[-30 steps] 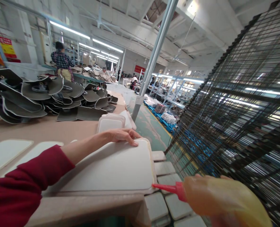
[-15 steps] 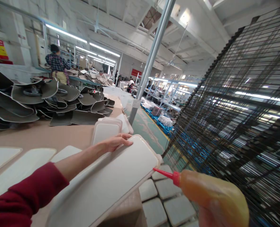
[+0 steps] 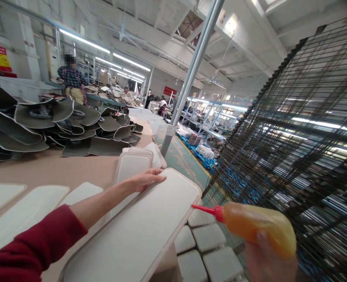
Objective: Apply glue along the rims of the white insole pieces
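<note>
Head view: left hand (image 3: 145, 180), fingers (image 3: 158, 178) flat, rests on the far edge of the white panel (image 3: 144, 231), likely light, semi-stiff and best held by its edges, on the near surface (image 3: 53, 168); right hand (image 3: 267, 260) clenches a soft squeeze bottle (image 3: 258, 227) beside the panel's right edge.

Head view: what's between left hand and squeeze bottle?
Head view: only the bare far end of the white panel. The left hand rests on its top edge; the bottle in the right hand points its red nozzle at its right edge.

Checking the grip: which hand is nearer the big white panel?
Left. The left hand rests on the white panel; the right hand holds a squeeze bottle beside its right edge.
</note>
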`<state>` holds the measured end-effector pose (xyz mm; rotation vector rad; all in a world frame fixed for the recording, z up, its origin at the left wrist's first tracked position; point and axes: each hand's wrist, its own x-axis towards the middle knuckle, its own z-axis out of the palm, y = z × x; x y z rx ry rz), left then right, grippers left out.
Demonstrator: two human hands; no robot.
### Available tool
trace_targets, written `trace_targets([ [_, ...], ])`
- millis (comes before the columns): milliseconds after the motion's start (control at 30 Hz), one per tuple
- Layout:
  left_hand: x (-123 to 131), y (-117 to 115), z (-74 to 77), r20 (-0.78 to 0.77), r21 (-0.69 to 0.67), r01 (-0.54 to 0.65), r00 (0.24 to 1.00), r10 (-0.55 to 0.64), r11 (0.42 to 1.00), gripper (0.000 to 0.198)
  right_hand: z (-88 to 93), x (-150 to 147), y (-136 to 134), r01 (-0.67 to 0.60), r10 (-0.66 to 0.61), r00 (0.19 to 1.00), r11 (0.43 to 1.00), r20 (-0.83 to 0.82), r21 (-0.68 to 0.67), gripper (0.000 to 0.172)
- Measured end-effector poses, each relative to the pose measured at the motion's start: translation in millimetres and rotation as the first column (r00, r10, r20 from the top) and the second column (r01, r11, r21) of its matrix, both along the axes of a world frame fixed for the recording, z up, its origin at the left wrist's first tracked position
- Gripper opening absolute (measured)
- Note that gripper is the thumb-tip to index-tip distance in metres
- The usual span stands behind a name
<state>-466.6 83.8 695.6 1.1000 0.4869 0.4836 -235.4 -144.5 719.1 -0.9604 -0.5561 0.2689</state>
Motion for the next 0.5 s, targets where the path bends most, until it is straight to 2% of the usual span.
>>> trace_targets([
  [67,-1,1,-0.1,-0.007,0.004,-0.003,1.0,0.003,1.0,0.052,-0.5,3,4,0.029,-0.029,1.0,0.999,0.002,0.029,0.066],
  [233,-4,2,-1.0,-0.011,0.003,-0.032,0.999,0.032,0.999,0.054,-1.5,8,10,0.031,-0.033,0.998,0.998,0.045,0.048,0.051],
  [367,-5,6,-4.3,-0.017,-0.012,-0.027,0.999,0.027,1.0,0.054,-0.5,0,12,-0.033,0.033,0.999,0.999,0.043,-0.005,0.057],
  [500,-4,11,-7.1,-0.032,-0.018,-0.033,0.999,0.033,0.999,0.05,0.3,-10,11,-0.042,0.043,0.999,0.998,0.028,-0.041,0.056],
])
